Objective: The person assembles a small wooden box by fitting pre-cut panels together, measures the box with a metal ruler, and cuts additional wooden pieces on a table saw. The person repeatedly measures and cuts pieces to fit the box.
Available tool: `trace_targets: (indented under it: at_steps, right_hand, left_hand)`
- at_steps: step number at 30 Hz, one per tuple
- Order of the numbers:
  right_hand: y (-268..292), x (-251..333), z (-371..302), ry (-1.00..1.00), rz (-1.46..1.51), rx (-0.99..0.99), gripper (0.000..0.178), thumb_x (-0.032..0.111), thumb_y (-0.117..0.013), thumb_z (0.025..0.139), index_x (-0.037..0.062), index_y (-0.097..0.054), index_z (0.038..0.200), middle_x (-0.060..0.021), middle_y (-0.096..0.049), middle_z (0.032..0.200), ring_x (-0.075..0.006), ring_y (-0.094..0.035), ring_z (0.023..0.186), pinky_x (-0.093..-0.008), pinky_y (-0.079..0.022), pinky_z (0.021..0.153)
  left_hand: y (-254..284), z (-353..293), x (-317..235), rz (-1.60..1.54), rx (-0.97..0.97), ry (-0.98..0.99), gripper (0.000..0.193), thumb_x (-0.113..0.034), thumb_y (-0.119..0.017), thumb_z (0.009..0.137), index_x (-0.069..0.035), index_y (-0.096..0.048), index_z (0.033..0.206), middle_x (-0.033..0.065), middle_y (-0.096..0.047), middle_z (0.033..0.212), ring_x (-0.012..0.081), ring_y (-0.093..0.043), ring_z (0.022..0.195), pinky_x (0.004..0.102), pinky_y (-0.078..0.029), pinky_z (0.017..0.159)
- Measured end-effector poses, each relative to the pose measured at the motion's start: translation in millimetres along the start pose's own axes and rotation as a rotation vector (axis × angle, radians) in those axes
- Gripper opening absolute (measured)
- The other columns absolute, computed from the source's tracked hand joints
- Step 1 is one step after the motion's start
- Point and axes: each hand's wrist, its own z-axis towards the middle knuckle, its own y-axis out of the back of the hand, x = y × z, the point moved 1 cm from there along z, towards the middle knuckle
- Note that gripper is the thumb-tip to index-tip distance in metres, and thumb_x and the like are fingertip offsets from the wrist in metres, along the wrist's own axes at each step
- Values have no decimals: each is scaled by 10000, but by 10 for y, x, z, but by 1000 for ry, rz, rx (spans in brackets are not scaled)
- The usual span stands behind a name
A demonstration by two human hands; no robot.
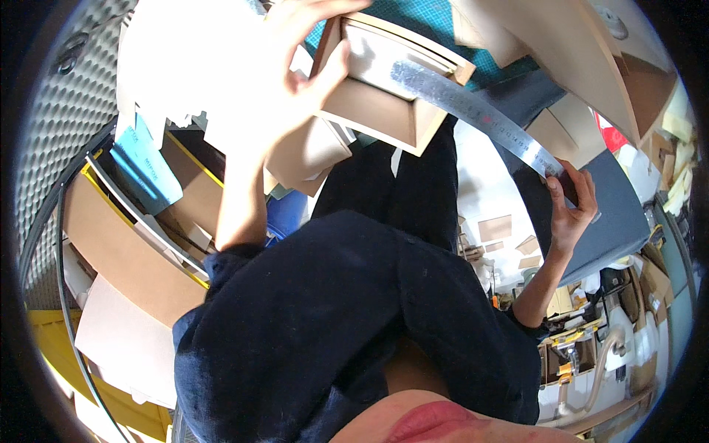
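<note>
Left hand (295, 66) grips the near-left wall of a shallow cardboard tray (391, 81), held up at the far centre. Right hand (569, 203) pinches the right end of a steel ruler (473, 111) laid across the tray's rim (contact looks light). Advise seating the ruler flat and square before reading.

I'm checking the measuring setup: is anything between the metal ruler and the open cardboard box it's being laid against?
Nothing visible: the metal ruler, held by the right hand, lies directly across the cardboard box, which the left hand grips.
</note>
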Motion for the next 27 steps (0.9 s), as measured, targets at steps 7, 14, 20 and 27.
trace_targets:
  at_steps: [7, 14, 20, 27]
  right_hand:
    - [-289, 323, 288, 89, -39, 22, 346, 235, -852, 775, 93, -768, 1079, 2, -569, 724, -128, -510, 688, -294, -383, 639]
    - [-301, 390, 349, 91, -102, 49, 357, 259, -841, 788, 116, -770, 1107, 12, -588, 729, -118, -523, 700, -287, -400, 648]
    - [-318, 435, 308, 71, -110, 49, 355, 261, -838, 796, 116, -769, 1113, 5, -627, 767, -117, -540, 725, -291, -429, 666]
    - [-326, 464, 243, 63, -93, 45, 365, 249, -844, 790, 108, -764, 1118, 0, -634, 779, -116, -546, 734, -285, -435, 652]
  left_hand:
    - [-175, -431, -200, 6, -269, 403, 351, -69, -783, 830, -64, -660, 1159, 134, -613, 1131, 212, -640, 1027, 315, -570, 851]
    - [-217, -472, -271, 97, -303, 491, 247, -145, -779, 851, -115, -717, 1088, 72, -680, 1078, 198, -657, 988, 308, -520, 858]
    - [-208, -436, -262, 120, -292, 459, 238, -16, -766, 838, -40, -699, 1066, 102, -686, 1057, 182, -684, 982, 296, -582, 857]
    - [-195, -404, -252, 165, -236, 417, 190, 38, -757, 835, -18, -704, 1008, 114, -678, 1048, 167, -691, 961, 291, -604, 849]
